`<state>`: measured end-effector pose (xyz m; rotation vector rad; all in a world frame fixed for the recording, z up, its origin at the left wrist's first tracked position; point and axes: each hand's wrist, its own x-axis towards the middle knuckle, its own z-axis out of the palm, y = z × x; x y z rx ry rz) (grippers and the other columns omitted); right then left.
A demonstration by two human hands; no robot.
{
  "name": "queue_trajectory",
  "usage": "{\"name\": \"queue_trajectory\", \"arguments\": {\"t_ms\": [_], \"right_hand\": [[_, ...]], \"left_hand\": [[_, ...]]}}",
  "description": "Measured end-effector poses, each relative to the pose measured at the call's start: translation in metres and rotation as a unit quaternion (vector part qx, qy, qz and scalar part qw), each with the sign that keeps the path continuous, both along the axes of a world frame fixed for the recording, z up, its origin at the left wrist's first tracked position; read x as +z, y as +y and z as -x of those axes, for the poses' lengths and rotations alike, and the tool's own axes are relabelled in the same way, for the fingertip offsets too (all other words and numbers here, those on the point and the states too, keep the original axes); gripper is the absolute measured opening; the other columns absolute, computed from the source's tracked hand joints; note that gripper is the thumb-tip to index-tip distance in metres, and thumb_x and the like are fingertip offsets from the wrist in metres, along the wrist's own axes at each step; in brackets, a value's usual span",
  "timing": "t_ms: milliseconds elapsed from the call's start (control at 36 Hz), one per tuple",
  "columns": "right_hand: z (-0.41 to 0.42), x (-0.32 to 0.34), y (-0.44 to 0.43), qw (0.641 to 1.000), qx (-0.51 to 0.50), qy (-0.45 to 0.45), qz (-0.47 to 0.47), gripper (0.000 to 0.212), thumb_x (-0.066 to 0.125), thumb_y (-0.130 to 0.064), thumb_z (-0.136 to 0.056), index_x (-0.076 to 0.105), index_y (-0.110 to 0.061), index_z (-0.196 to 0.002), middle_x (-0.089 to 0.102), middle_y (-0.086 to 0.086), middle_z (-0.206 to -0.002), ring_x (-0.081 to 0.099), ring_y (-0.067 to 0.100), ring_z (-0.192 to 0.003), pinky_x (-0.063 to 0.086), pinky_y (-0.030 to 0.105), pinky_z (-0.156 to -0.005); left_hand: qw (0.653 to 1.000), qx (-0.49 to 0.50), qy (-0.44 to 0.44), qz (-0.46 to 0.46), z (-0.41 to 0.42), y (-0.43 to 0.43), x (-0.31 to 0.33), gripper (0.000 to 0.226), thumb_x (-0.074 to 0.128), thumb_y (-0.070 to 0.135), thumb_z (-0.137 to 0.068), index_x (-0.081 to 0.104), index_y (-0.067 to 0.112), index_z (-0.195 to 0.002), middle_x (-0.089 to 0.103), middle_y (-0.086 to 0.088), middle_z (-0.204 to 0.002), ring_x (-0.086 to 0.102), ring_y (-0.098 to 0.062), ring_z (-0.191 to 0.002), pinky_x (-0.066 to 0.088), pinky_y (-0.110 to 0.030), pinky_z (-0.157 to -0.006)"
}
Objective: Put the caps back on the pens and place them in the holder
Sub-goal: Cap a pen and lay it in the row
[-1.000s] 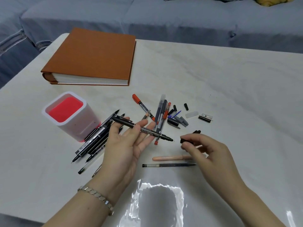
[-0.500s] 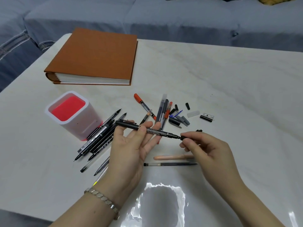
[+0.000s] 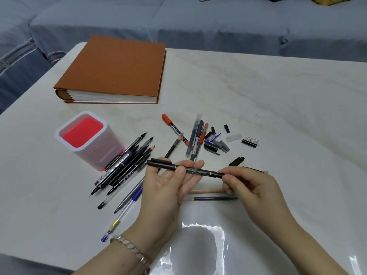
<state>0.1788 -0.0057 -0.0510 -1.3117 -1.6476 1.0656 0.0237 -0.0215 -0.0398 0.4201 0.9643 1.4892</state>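
- Holder [image 3: 103,151] first: white squarish cup with an open top, standing on the left of the table [image 3: 278,108]. All that shows inside is its red lining.
- Leaning right up against its near-right side is a pile of black pens [image 3: 127,167], tips pointing near-left. A couple of clear ballpoints [image 3: 123,217] lie just nearer.
- Left hand [image 3: 164,191] is palm up, thumb pressing a black pen [image 3: 196,171] onto its fingers, so the pen is up off the table, lying left to right, right of the holder.
- Right hand [image 3: 250,185] has its fingers curled round the pen's right end. That end is covered, so I can't tell if a cap is on it.
- Black cap [image 3: 237,161] pokes out just past the right hand; held or lying on the table, can't tell.
- Farther back, in the middle: an orange-capped marker [image 3: 174,129], some grey pens, and loose caps [image 3: 216,144] scattered to their right.
- Under the hands lie a peach pen [image 3: 206,189] and a thin clear one [image 3: 212,199].
- Brown album [image 3: 117,70] sits far left, closed.
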Motion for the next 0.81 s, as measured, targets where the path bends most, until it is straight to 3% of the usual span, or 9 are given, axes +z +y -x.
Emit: {"name": "queue_trajectory", "arguments": {"t_ms": [111, 194, 306, 417, 472, 556, 639, 694, 806], "right_hand": [[-0.006, -0.002, 0.004, 1.0, 0.006, -0.008, 0.018, 0.026, 0.058, -0.007, -0.084, 0.065, -0.03, -0.076, 0.064, -0.022, -0.059, 0.061, -0.002, -0.062, 0.041, 0.005, -0.061], [-0.016, -0.004, 0.01, 0.999, 0.01, -0.037, 0.01, 0.028, 0.059, -0.012, -0.086, 0.063, -0.038, -0.075, 0.064, -0.029, -0.067, 0.061, -0.004, -0.069, 0.042, 0.004, -0.064], [-0.029, -0.001, 0.017, 0.993, 0.066, -0.1, -0.01, 0.022, 0.06, -0.025, -0.082, 0.061, -0.045, -0.075, 0.063, -0.026, -0.083, 0.056, 0.001, -0.074, 0.04, 0.007, -0.066], [-0.035, -0.008, 0.024, 0.989, 0.084, -0.122, 0.008, 0.035, 0.06, -0.012, -0.084, 0.06, -0.046, -0.076, 0.06, -0.033, -0.08, 0.055, -0.003, -0.077, 0.037, 0.005, -0.068], [-0.034, -0.014, 0.028, 0.99, 0.079, -0.118, -0.006, 0.032, 0.06, -0.014, -0.086, 0.061, -0.045, -0.077, 0.061, -0.032, -0.077, 0.055, -0.005, -0.077, 0.037, 0.005, -0.067], [-0.029, -0.02, 0.032, 0.988, 0.079, -0.121, -0.062, 0.012, 0.057, -0.03, -0.082, 0.07, -0.03, -0.081, 0.062, -0.028, -0.076, 0.054, -0.005, -0.079, 0.037, 0.005, -0.07], [-0.033, -0.026, 0.034, 0.974, 0.086, -0.16, -0.134, 0.021, 0.049, -0.033, -0.083, 0.067, -0.023, -0.087, 0.063, -0.016, -0.08, 0.052, -0.002, -0.081, 0.038, 0.006, -0.074], [-0.043, -0.027, 0.037, 0.972, 0.055, -0.173, -0.151, 0.019, 0.049, -0.031, -0.084, 0.066, -0.025, -0.089, 0.064, -0.025, -0.083, 0.052, -0.003, -0.084, 0.039, 0.009, -0.077], [-0.057, -0.027, 0.044, 0.964, 0.031, -0.211, -0.156, 0.022, 0.057, -0.021, -0.081, 0.058, -0.038, -0.096, 0.054, -0.048, -0.089, 0.049, -0.01, -0.089, 0.034, 0.003, -0.08]], "left_hand": [[0.998, -0.032, 0.004, 0.046, 0.007, 0.004, -0.006, 0.02, 0.05, -0.009, -0.081, 0.047, 0.004, -0.096, 0.073, -0.014, -0.079, 0.072, -0.025, -0.077, 0.058, -0.026, -0.061], [0.983, -0.078, 0.143, 0.083, 0.019, 0.008, -0.01, 0.017, 0.069, -0.006, -0.064, 0.059, 0.0, -0.077, 0.073, -0.01, -0.075, 0.068, -0.017, -0.063, 0.057, -0.022, -0.059], [0.885, -0.212, 0.41, 0.058, 0.036, 0.015, -0.01, 0.018, 0.079, 0.004, -0.062, 0.061, 0.005, -0.063, 0.069, -0.01, -0.06, 0.063, -0.016, -0.054, 0.052, -0.024, -0.058], [0.794, -0.273, 0.543, -0.003, 0.038, 0.019, -0.009, 0.019, 0.069, 0.015, -0.078, 0.064, 0.031, -0.069, 0.068, 0.006, -0.064, 0.061, -0.005, -0.056, 0.048, -0.015, -0.06], [0.767, -0.269, 0.582, -0.018, 0.037, 0.021, -0.009, 0.025, 0.062, 0.018, -0.083, 0.059, 0.039, -0.071, 0.063, 0.013, -0.064, 0.059, -0.003, -0.062, 0.044, -0.011, -0.06], [0.732, -0.285, 0.619, -0.018, 0.035, 0.025, -0.008, 0.016, 0.053, 0.022, -0.089, 0.057, 0.034, -0.078, 0.058, 0.013, -0.067, 0.053, -0.002, -0.063, 0.038, -0.011, -0.058], [0.708, -0.305, 0.637, 0.0, 0.045, 0.029, -0.008, 0.014, 0.048, 0.021, -0.092, 0.056, 0.024, -0.081, 0.055, 0.006, -0.069, 0.047, -0.007, -0.061, 0.036, -0.019, -0.058], [0.696, -0.291, 0.656, 0.027, 0.061, 0.034, -0.009, 0.018, 0.047, 0.021, -0.092, 0.054, 0.027, -0.076, 0.055, 0.006, -0.068, 0.048, -0.011, -0.062, 0.039, -0.026, -0.061], [0.725, -0.253, 0.64, 0.046, 0.082, 0.035, -0.012, 0.02, 0.05, 0.019, -0.09, 0.055, 0.026, -0.072, 0.058, 0.008, -0.066, 0.05, -0.011, -0.06, 0.041, -0.028, -0.061]]}}
